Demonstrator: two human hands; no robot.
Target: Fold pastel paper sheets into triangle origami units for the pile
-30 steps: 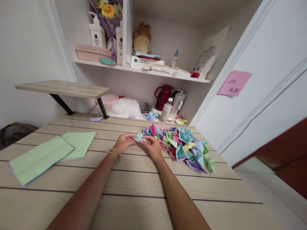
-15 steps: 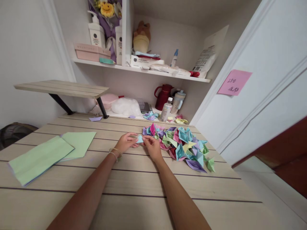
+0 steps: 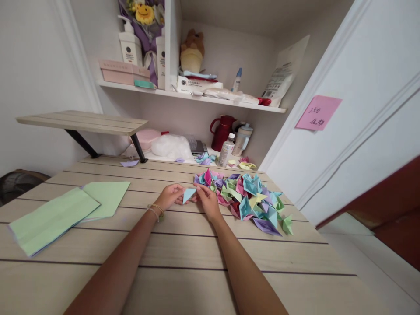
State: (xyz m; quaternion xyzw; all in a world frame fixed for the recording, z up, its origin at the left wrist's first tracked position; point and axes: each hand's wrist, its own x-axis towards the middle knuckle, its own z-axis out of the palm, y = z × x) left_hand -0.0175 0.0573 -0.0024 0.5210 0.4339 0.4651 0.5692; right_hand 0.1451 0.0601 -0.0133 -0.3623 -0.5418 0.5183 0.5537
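Note:
A small light-blue folded paper piece (image 3: pixel 188 194) is pinched between both hands just above the wooden table (image 3: pixel 183 249). My left hand (image 3: pixel 170 196) grips its left side with closed fingers; a thin bracelet sits on that wrist. My right hand (image 3: pixel 206 200) holds its right edge, fingers curled. Directly right of my right hand lies a heap of folded paper pieces (image 3: pixel 249 199) in blue, pink, purple, green and yellow.
A stack of pale green paper sheets (image 3: pixel 62 212) lies at the left. A raised wooden shelf (image 3: pixel 82 121) stands at the back left. Behind are a red jug (image 3: pixel 223 131), a bottle (image 3: pixel 226 151) and wall shelves with clutter. A pink note (image 3: pixel 317 113) is stuck on the white door.
The blue piece has been folded narrower between my fingers and now points down as a small triangle. Both hands stay in the same spot.

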